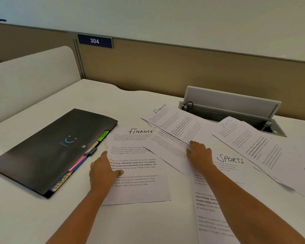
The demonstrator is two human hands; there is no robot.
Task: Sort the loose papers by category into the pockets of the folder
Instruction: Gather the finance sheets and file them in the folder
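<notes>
While the closed black folder (48, 150) lies at 9 o'clock with bare table (33, 217) along its near edge, the left hand (102, 171), grip apart, presses the FINANCE sheet (139, 173) at 6 o'clock, and the right hand (199, 154), grip apart, rests on overlapping sheets (174, 131) toward 3 o'clock.

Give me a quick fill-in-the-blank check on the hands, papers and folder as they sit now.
1. The left hand rests on a sheet headed ____.
2. The black folder on the desk is ____, not open.
3. The blue sign on the partition reads ____.
4. The page just right of the right hand is headed ____.

Missing words: FINANCE; closed; 304; SPORTS.
</notes>
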